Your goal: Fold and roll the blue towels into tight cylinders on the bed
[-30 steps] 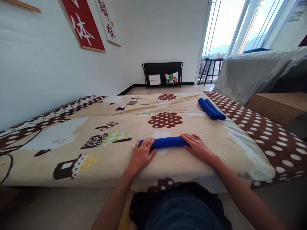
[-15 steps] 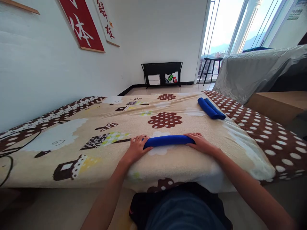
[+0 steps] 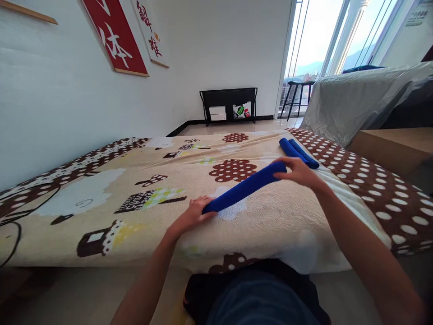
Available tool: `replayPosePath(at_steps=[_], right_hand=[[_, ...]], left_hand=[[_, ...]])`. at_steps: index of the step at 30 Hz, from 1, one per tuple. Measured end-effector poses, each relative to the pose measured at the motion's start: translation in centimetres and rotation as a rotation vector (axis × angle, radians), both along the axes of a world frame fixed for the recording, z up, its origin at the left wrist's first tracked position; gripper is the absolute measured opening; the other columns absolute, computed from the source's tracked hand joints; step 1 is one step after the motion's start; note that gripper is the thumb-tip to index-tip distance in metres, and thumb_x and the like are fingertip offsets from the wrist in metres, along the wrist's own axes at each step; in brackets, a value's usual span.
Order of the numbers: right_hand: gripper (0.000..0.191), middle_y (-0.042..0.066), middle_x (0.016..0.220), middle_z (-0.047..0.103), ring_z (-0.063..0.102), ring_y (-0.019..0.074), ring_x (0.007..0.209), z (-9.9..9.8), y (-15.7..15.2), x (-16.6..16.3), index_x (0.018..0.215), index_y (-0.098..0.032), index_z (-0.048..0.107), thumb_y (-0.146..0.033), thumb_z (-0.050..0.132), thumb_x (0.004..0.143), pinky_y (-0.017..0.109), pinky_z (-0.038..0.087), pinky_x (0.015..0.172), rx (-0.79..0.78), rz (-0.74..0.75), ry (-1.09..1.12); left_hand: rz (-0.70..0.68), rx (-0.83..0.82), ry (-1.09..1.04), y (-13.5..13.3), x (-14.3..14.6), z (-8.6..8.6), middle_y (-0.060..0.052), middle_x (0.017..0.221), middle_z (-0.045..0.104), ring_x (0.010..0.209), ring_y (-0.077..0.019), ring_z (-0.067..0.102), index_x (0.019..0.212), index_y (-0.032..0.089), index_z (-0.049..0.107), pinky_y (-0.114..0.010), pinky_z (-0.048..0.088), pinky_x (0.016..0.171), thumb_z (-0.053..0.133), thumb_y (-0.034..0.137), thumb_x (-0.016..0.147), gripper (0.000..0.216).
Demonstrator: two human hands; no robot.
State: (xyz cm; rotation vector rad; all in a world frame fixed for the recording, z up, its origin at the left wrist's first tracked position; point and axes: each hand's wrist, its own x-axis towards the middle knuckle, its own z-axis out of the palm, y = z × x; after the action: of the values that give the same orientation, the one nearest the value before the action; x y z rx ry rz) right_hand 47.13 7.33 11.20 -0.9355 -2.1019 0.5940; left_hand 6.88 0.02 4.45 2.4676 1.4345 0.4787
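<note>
While the left hand (image 3: 192,216) curls its fingers over the near end of the rolled blue towel (image 3: 245,187), a soft plush cylinder slanting by the front edge of the bed (image 3: 135,237), the right hand (image 3: 300,172) grips the raised far end.

The left hand (image 3: 192,217) and right hand (image 3: 300,172) are bare, like the left forearm (image 3: 152,280) and right forearm (image 3: 355,253). Dark blue clothing (image 3: 260,298), edged by black fabric (image 3: 199,289), covers the lap.
</note>
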Motion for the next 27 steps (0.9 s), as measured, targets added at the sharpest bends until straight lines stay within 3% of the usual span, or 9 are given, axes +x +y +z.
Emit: replayPosePath(at_steps=[3, 7, 11, 16, 21, 27], right_hand=[[0.036, 0.003, 0.091, 0.069, 0.065, 0.0157, 0.08, 5.7, -1.0, -1.4, 0.1, -0.018, 0.068, -0.045, 0.077, 0.078, 0.031, 0.056, 0.073, 0.065, 0.01, 0.208], [0.034, -0.001, 0.081, 0.063, 0.063, 0.0139, 0.081, 12.8, -4.3, -5.2, 0.09, -0.015, 0.068, -0.044, 0.079, 0.076, 0.028, 0.055, 0.072, 0.231, 0.048, 0.171], [0.04, -0.002, 0.082, 0.057, 0.063, 0.0168, 0.095, 16.8, -7.2, -8.6, 0.079, -0.007, 0.065, -0.045, 0.074, 0.077, 0.029, 0.052, 0.08, 0.337, 0.117, 0.028], [0.053, -0.002, 0.087, 0.054, 0.061, 0.0136, 0.096, 17.2, -7.6, -10.3, 0.082, -0.001, 0.065, -0.051, 0.049, 0.09, 0.027, 0.047, 0.079, 0.336, 0.152, -0.043], [0.038, 0.001, 0.076, 0.058, 0.056, 0.0113, 0.076, 17.1, -7.3, -10.3, 0.081, -0.01, 0.068, -0.046, 0.076, 0.075, 0.023, 0.045, 0.064, 0.356, 0.153, -0.134], [0.035, 0.0, 0.068, 0.055, 0.048, 0.0121, 0.068, 17.1, -7.3, -10.6, 0.079, -0.014, 0.067, -0.047, 0.075, 0.075, 0.028, 0.037, 0.06, 0.404, 0.14, -0.188]], left_hand=[[-0.019, -0.055, -0.171, -1.5, 3.8, 0.2, -0.009, 0.119, 0.069, 0.107, -0.0276, 0.063, 0.12, 0.022, 0.067, -0.04, 0.043, 0.098, 0.068, 0.049, 0.085, 0.044], [0.024, -0.097, -0.316, -2.6, 9.0, -0.5, -0.005, 0.107, 0.073, 0.101, -0.0281, 0.063, 0.113, 0.02, 0.068, -0.04, 0.044, 0.096, 0.084, 0.046, 0.07, 0.053], [0.091, -0.103, -0.353, -3.3, 12.3, -1.5, -0.007, 0.102, 0.072, 0.103, -0.0304, 0.059, 0.106, 0.019, 0.071, -0.041, 0.045, 0.091, 0.09, 0.043, 0.062, 0.054], [0.104, -0.102, -0.397, -3.3, 13.0, -2.7, -0.007, 0.107, 0.07, 0.106, -0.0301, 0.055, 0.104, 0.019, 0.071, -0.044, 0.04, 0.1, 0.092, 0.041, 0.06, 0.053], [0.112, -0.12, -0.381, -3.0, 12.0, -2.9, -0.004, 0.098, 0.068, 0.102, -0.0291, 0.055, 0.099, 0.02, 0.071, -0.041, 0.041, 0.095, 0.09, 0.052, 0.059, 0.054], [0.091, -0.063, -0.355, -2.6, 11.6, -3.2, -0.002, 0.094, 0.067, 0.096, -0.0257, 0.058, 0.093, 0.021, 0.071, -0.041, 0.039, 0.095, 0.09, 0.048, 0.061, 0.046]])
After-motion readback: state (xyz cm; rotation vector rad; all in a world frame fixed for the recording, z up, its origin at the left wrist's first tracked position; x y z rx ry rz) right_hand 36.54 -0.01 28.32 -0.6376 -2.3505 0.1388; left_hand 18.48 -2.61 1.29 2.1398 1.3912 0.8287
